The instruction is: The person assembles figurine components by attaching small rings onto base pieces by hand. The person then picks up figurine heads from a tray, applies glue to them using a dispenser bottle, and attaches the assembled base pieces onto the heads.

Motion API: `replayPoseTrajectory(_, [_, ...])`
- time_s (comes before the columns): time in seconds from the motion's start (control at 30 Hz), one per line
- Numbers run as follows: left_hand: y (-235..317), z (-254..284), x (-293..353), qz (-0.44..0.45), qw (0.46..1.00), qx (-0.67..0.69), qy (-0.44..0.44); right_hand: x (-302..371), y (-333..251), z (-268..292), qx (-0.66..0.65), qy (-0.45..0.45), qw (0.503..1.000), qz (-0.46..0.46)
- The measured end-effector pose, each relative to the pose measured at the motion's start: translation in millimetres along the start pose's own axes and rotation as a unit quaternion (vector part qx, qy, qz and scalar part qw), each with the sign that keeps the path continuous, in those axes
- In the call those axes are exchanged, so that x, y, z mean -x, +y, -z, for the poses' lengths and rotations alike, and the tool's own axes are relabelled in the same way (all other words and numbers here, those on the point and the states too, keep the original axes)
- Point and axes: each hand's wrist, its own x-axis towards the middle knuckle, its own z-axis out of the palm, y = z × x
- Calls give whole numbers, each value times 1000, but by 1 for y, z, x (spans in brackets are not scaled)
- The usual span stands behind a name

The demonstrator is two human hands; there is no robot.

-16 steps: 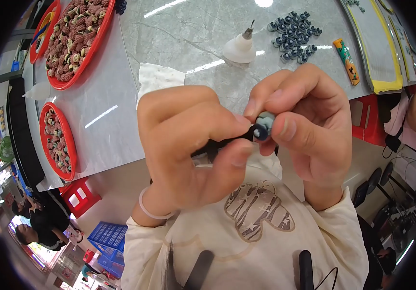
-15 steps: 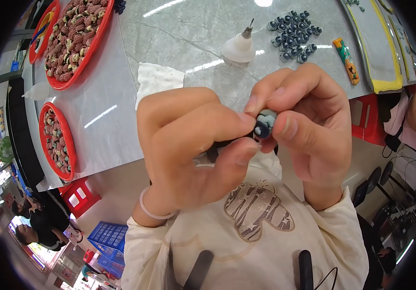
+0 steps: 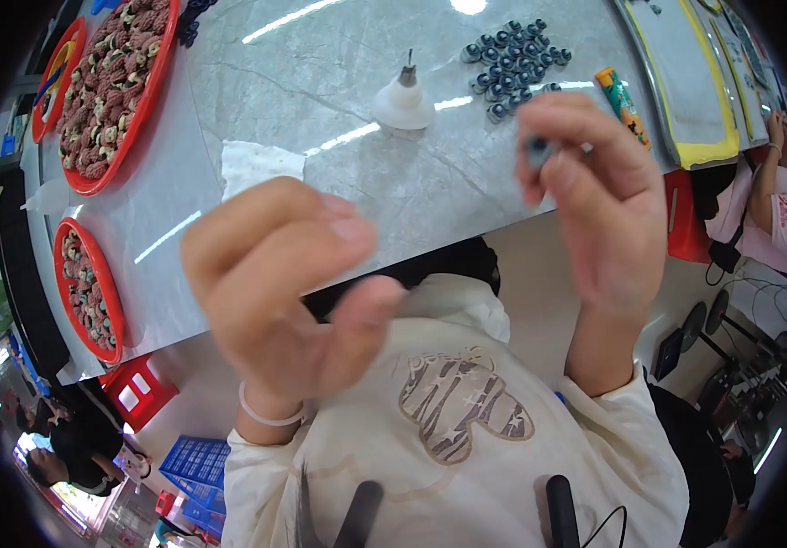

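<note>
Between the thumb and fingers of my right hand (image 3: 603,205) is a small dark blue and grey-green piece (image 3: 538,152), blurred by motion. Just beyond that hand, a cluster of similar small dark pieces (image 3: 508,73) stands on the grey marbled table (image 3: 320,82). My left hand (image 3: 274,283) is in front of the table edge, holding nothing, its fingers curled and the thumb apart from them. A white squeeze bottle (image 3: 402,105) with a thin metal tip stands upright between the hands, farther back. Left of it lies a white cloth (image 3: 261,164).
Red trays of small pink pieces (image 3: 124,78) and mixed pieces (image 3: 112,342) sit at the left. An orange and green tube (image 3: 623,108) lies near a yellow-edged tray (image 3: 718,151) at the right. Blue crates (image 3: 194,470) are on the floor; a co-worker's arm (image 3: 768,173) shows at far right.
My hands have parted. The right hand has carried the small piece forward and right toward the cluster; the left has let go of it and moved left, its thumb and fingers opening. The view has shifted slightly.
</note>
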Motion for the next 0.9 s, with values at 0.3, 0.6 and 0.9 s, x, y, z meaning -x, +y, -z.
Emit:
replayPoseTrajectory(0.3, [0, -7, 9, 145, 982, 97, 71, -19, 15, 47, 445, 96, 889, 55])
replayPoseTrajectory(0.6, [-2, 10, 0, 146, 988, -6, 41, -40, -19, 85, 317, 139, 938, 36])
replayPoseTrajectory(0.9, [-13, 26, -23, 121, 992, -32, -8, -138, -27, 215, 585, 198, 780, 99])
